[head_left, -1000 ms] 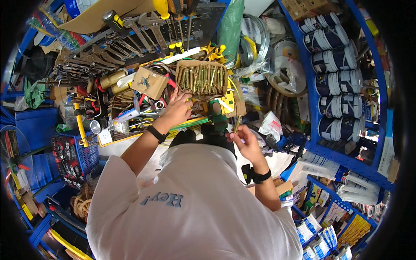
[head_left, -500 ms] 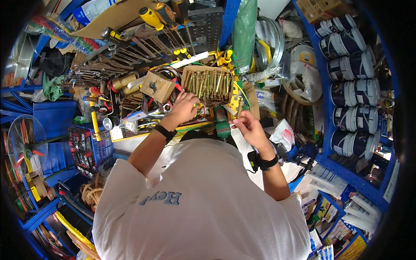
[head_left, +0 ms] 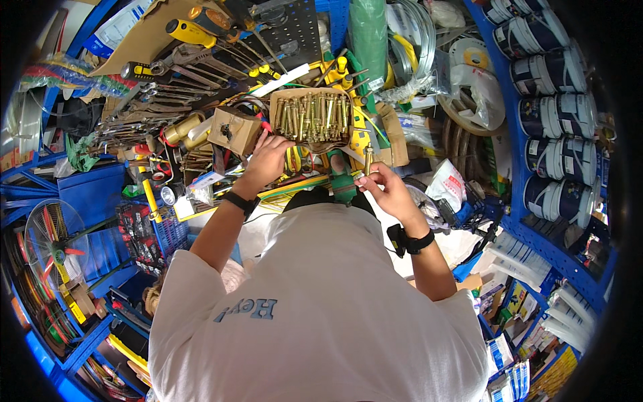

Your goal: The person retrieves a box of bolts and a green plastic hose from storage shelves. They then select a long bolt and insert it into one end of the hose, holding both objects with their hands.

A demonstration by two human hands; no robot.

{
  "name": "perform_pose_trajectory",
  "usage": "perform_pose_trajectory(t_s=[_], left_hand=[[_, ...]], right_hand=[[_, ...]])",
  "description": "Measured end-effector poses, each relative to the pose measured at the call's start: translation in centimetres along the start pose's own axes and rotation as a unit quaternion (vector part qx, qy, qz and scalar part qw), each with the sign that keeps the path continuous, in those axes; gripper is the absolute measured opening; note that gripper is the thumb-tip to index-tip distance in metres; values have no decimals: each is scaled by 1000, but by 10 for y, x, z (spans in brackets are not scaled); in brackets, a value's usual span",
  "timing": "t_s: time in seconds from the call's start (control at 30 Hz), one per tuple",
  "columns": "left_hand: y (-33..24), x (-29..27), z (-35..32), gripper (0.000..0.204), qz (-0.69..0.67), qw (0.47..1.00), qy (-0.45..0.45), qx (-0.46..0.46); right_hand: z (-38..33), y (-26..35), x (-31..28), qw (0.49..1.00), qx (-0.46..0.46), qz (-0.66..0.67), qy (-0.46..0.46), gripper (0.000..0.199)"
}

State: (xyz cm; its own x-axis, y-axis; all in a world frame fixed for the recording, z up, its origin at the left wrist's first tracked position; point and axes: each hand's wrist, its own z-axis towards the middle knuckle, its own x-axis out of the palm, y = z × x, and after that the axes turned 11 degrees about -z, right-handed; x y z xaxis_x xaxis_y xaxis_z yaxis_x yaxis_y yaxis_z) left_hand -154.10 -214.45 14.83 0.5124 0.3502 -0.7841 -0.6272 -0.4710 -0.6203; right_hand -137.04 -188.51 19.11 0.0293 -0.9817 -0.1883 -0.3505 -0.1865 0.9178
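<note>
My right hand (head_left: 389, 190) grips a brass-coloured expansion bolt (head_left: 368, 159) between thumb and fingers, its shank pointing up and away from me. Just left of it sits an open cardboard box (head_left: 274, 107) filled with several similar bolts (head_left: 311, 115). By that box's near left corner rests my left hand (head_left: 266, 161), fingers spread and apart, with no object visible in it. Whether its fingertips touch the box is hard to make out. A smaller cardboard box (head_left: 234, 131) with dark small pieces on top stands left of these fingers.
Wrenches (head_left: 181, 84) and yellow-handled screwdrivers (head_left: 192, 32) crowd the far left. A green roll (head_left: 368, 43) stands upright behind the bolts, beside coiled wire (head_left: 413, 43). Paint buckets (head_left: 559, 114) line the right shelf. At left are a fan (head_left: 56, 251) and a blue basket (head_left: 171, 232).
The whole view has shifted slightly, so the bolt box appears higher and farther left. My right hand keeps hold of the bolt. My left hand stays by the box.
</note>
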Motion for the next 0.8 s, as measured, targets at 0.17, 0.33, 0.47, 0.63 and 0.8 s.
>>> perform_pose_trajectory(t_s=[0.17, 0.33, 0.47, 0.63, 0.8], left_hand=[[-5, 1, -4, 33, -11, 1000, -19, 5], [-1, 5, -11, 37, -18, 1000, -2, -10], [-1, 8, -15, 37, -23, 999, -20, -13], [0, 12, -14, 32, -35, 997, -64, -8], [4, 5, 8, 13, -32, 994, -102, -24]], right_hand=[[1, 1, 6, 1000, 3, -9, -4, 25], [0, 5, 14, 1000, 11, -16, 3, 25], [-1, 6, 20, 1000, -3, -30, -1, 24], [-3, 19, 19, 996, 21, -78, 42, 15], [-4, 23, 20, 997, 13, -66, 25, 18]])
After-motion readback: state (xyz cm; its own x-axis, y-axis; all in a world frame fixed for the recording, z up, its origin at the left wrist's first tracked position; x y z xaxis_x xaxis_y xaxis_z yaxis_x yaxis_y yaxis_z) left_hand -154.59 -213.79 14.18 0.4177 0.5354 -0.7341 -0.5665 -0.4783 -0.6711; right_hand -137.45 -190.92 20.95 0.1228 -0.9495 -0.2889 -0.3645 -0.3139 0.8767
